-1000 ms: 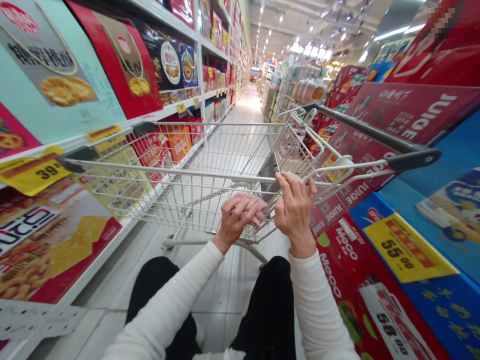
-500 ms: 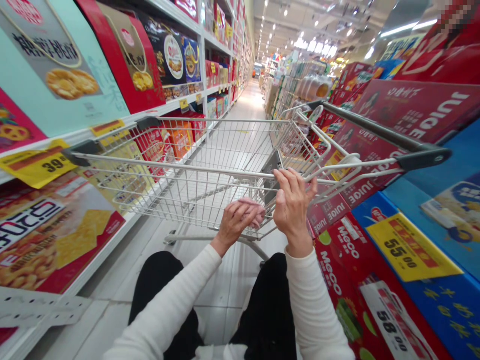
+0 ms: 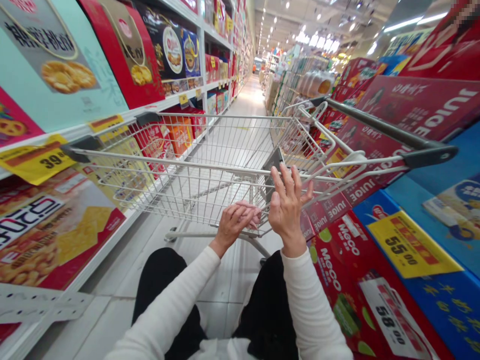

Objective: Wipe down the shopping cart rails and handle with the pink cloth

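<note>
A wire shopping cart (image 3: 210, 150) stands tilted in front of me in a store aisle, its dark handle bar (image 3: 378, 127) at the upper right. My left hand (image 3: 234, 225) is closed on a pink cloth (image 3: 250, 214) and presses it against the cart's lower wire side. My right hand (image 3: 287, 205) is open just off the cart's top rim wire, fingers stretched upward and holding nothing. My white sleeves and dark trousers fill the bottom of the view.
Shelves of biscuit boxes (image 3: 63, 75) with yellow price tags (image 3: 37, 162) line the left. Red and blue juice cartons (image 3: 393, 200) are stacked close on the right. The tiled aisle (image 3: 247, 105) runs on ahead past the cart.
My right hand has let go of the cart's top rim wire and opened its fingers. The left hand with the pink cloth has stayed on the lower wires.
</note>
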`<act>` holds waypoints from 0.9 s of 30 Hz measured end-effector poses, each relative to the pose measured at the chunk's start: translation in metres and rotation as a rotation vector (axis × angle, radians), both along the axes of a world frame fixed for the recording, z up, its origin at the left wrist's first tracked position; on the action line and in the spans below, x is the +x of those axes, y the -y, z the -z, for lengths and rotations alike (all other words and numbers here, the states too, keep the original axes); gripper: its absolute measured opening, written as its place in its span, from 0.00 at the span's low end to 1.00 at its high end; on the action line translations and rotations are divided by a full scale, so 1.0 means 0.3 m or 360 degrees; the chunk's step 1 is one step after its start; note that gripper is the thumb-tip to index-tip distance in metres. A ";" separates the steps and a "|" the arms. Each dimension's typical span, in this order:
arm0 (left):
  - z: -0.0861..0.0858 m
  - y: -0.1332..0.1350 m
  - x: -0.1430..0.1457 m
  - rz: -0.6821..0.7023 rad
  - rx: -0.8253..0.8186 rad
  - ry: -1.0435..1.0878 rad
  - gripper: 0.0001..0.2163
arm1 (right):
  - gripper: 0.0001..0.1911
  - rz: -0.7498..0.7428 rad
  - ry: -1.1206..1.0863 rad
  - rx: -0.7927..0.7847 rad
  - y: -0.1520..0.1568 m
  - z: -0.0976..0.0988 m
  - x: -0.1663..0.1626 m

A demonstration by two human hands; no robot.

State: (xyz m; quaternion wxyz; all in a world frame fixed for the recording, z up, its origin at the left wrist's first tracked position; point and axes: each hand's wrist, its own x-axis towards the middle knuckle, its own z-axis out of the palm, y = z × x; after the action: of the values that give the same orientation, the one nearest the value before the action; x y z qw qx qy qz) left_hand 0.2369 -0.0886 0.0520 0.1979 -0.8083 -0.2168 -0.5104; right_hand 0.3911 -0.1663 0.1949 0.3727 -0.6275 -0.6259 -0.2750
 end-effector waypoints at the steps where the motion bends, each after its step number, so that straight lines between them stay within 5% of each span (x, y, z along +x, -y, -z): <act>1: -0.022 -0.002 -0.004 -0.0017 -0.0006 0.0023 0.20 | 0.33 -0.0005 -0.0012 0.0004 0.001 0.013 -0.001; 6: -0.136 -0.034 0.024 0.0001 0.0049 0.0141 0.22 | 0.30 0.0000 -0.0160 0.0209 0.008 0.117 -0.021; 10: -0.037 -0.030 0.008 -0.0034 -0.0046 0.0080 0.19 | 0.30 0.0051 -0.0164 0.0155 0.016 0.180 -0.031; 13: 0.063 -0.012 -0.033 -0.0046 -0.0108 0.0036 0.18 | 0.29 0.0104 -0.0055 0.0043 0.015 0.181 -0.022; 15: 0.076 -0.008 -0.045 -0.0040 -0.0105 0.0013 0.18 | 0.29 0.0129 -0.0002 0.0051 0.009 0.166 -0.010; 22: -0.052 -0.036 0.028 -0.0029 -0.0105 0.0106 0.19 | 0.26 0.0115 0.0070 0.0025 0.000 0.131 0.003; 27: 0.118 -0.021 -0.032 -0.0034 -0.0192 -0.0048 0.17 | 0.27 0.0095 0.0007 -0.0025 0.010 0.144 -0.010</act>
State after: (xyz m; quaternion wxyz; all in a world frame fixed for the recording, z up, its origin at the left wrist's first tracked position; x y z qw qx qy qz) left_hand 0.2275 -0.0824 0.0165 0.1574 -0.8240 -0.2527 -0.4821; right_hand 0.3881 -0.1692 0.1516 0.3580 -0.6483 -0.6097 -0.2824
